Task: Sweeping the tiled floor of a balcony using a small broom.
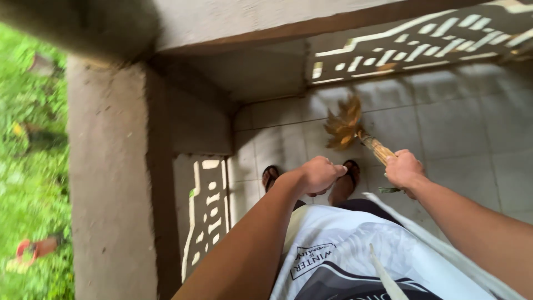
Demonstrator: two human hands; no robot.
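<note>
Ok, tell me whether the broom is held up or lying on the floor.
Held up: the right hand grips the broom by its handle, bristles tilted above the tiled floor.

The person wears a white shirt (355, 250) with a dark printed graphic, dark shorts (363, 205) and dark sandals (270, 176), arms bare.

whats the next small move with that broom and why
Probably a short sweep of the broom across the tiled floor. The right hand grips the broom's handle, and its bristle head sits low near the corner where the floor meets the wall. The left hand is a closed fist near the body, apparently holding nothing, so it could join the handle to steady the stroke.
</note>
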